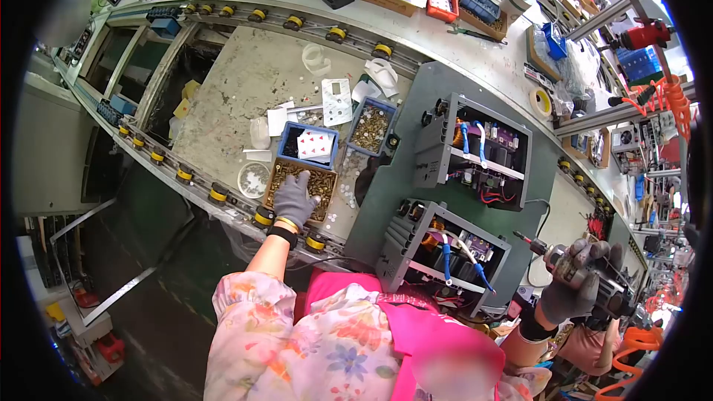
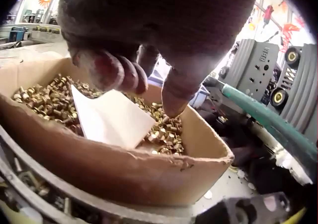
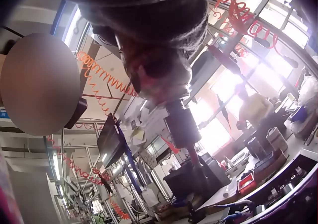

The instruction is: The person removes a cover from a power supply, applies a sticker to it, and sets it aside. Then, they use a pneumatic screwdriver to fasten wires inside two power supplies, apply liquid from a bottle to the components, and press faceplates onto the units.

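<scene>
The gloved left hand [image 1: 295, 200] is in the cardboard box [image 1: 325, 210] of brass screws, its fingertips among the screws [image 2: 166, 129]. A white piece of card [image 2: 112, 117] lies in that box, under the fingers. In the gloved right hand [image 1: 575, 286] is a power screwdriver [image 1: 568, 266], gripped round its body, its bit pointing left toward two grey device housings. The upper housing [image 1: 434, 154] and the lower housing [image 1: 407, 249] stand open on the green board [image 1: 475, 85], with wires and circuit boards inside. The right wrist view shows the tool's chuck [image 3: 183, 127] below the glove.
A blue bin [image 1: 334, 162] with playing cards and another blue bin [image 1: 375, 102] of small parts stand beyond the cardboard box. A round tub [image 1: 253, 180] is left of it. Rollers [image 1: 218, 193] line the near edge. Orange coiled hoses [image 1: 677, 108] hang at right.
</scene>
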A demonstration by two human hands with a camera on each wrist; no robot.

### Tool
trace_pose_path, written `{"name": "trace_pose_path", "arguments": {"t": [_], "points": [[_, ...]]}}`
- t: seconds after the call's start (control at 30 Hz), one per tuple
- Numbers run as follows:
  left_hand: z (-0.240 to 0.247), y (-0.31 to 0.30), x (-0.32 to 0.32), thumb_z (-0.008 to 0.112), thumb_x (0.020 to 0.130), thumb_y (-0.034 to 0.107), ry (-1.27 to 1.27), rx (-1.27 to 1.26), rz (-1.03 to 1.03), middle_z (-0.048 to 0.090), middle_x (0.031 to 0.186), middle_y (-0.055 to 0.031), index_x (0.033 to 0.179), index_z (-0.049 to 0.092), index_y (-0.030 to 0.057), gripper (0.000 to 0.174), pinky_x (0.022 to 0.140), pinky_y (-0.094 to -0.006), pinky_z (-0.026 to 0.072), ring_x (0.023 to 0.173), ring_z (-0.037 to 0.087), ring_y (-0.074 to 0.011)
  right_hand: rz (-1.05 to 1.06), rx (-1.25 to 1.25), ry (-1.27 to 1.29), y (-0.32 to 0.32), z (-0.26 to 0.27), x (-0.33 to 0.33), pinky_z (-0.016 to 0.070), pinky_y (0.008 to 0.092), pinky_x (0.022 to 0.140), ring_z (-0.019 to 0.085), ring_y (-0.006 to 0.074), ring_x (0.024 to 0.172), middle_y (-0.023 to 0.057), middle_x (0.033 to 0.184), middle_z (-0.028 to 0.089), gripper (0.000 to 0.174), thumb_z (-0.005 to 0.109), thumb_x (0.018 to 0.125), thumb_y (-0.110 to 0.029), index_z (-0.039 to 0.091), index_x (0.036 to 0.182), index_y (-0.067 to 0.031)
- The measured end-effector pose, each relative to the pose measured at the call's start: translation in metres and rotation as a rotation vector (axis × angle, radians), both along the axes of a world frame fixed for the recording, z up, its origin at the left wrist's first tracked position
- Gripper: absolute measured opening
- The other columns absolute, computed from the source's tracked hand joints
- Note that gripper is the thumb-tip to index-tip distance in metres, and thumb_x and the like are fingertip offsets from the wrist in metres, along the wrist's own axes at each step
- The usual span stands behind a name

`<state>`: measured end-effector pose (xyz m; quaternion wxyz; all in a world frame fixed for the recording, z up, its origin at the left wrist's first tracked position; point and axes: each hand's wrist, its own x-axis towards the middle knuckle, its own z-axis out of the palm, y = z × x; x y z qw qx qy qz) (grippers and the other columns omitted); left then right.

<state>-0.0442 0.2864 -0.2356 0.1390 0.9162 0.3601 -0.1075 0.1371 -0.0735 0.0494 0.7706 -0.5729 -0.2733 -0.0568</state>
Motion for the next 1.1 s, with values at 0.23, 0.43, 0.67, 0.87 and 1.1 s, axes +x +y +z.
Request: {"name": "trace_pose_path", "arguments": {"t": [0.23,0.43,0.67,0.87,1.1], "points": [[-0.042,0.02,-0.021,0.072,0.073,0.032,0.004,0.076,0.083,0.057,0.098,-0.0147,0.111,0.053,0.0111,0.047,0.085,-0.0425,0.046,0.093,0.058,-0.0324,-0.035,0.002,-0.003,-0.009,-0.005,-0.012,0.0514,0.041,0.058,0.053,0.023,0.084,0.0083,0.106,0.051,0.056,0.058,0.084,-0.02,0.039,0.134,-0.0049],[-0.027,0.05,-0.016,0.055,0.083,-0.007,-1.022,-1.052,0.884,0.063,0.095,-0.0124,0.106,0.055,-0.001,0.024,0.061,-0.0295,0.0586,0.077,0.065,-0.0216,-0.058,-0.018,-0.003,-0.015,-0.009,-0.018,0.0518,0.0398,0.06,0.053,0.0234,0.084,0.0087,0.108,0.053,0.055,0.057,0.084,-0.021,0.04,0.134,-0.0047],[-0.04,0.054,0.027,0.055,0.088,0.005,-0.992,-1.46,1.319,0.06,0.085,-0.0093,0.096,0.054,0.001,0.009,0.059,-0.0336,0.0585,0.072,0.064,-0.0216,-0.03,-0.016,0.001,-0.007,-0.008,-0.022,0.0521,0.0386,0.061,0.052,0.0232,0.085,0.0089,0.109,0.053,0.057,0.057,0.084,-0.02,0.038,0.135,-0.0033],[-0.032,0.026,-0.005,0.069,0.078,0.031,-0.206,-0.214,0.261,0.059,0.103,-0.0203,0.122,0.047,0.0131,0.053,0.077,-0.043,0.0491,0.089,0.062,-0.0364,-0.113,-0.023,0.028,-0.01,-0.011,-0.026,0.0503,0.038,0.066,0.051,0.022,0.084,0.0085,0.107,0.053,0.057,0.057,0.083,-0.02,0.039,0.134,-0.0022],[0.004,-0.002,0.018,0.073,0.07,0.036,0.245,-0.104,0.082,0.032,0.132,-0.0248,0.123,0.045,0.0164,0.063,0.079,-0.043,0.05,0.094,0.061,-0.0382,-0.111,-0.033,-0.01,-0.009,-0.008,-0.026,0.0482,0.0365,0.07,0.052,0.0199,0.082,0.0088,0.105,0.053,0.057,0.058,0.082,-0.019,0.04,0.133,-0.0005]]}}
